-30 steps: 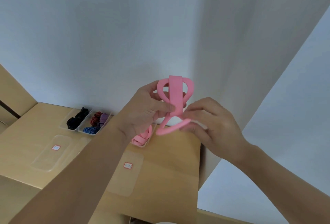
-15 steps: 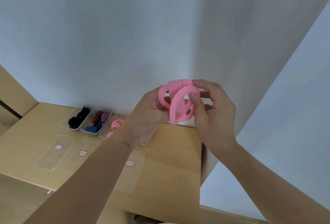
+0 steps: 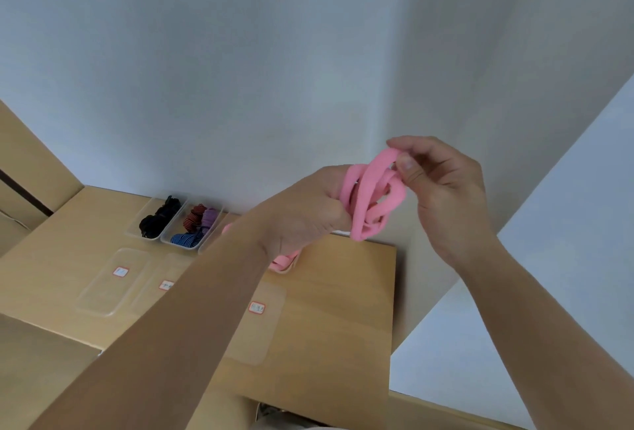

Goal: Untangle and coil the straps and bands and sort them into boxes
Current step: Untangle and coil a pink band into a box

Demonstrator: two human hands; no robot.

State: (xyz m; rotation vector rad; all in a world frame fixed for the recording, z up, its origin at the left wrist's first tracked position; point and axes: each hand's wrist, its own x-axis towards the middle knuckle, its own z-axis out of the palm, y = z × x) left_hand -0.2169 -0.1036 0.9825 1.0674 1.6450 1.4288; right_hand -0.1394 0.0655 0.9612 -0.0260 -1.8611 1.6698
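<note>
A pink band (image 3: 372, 196), wound into several loops, is held up in the air between both hands, above the far edge of the table. My left hand (image 3: 305, 213) grips the loops from the left side, fingers curled round them. My right hand (image 3: 442, 189) pinches the top loop between thumb and forefinger. On the table behind my left arm stands a clear box with more pink bands (image 3: 283, 263), mostly hidden by the arm.
Two clear boxes stand at the back of the wooden table (image 3: 336, 326): one with black bands (image 3: 156, 218), one with striped and purple bands (image 3: 195, 227). Clear lids with red-edged labels (image 3: 113, 282) lie flat in front. A white wall rises behind.
My right hand moved up and to the right, drawing the top loop over the coil. The pink band went from a loose open shape to a tighter bundle in my left hand.
</note>
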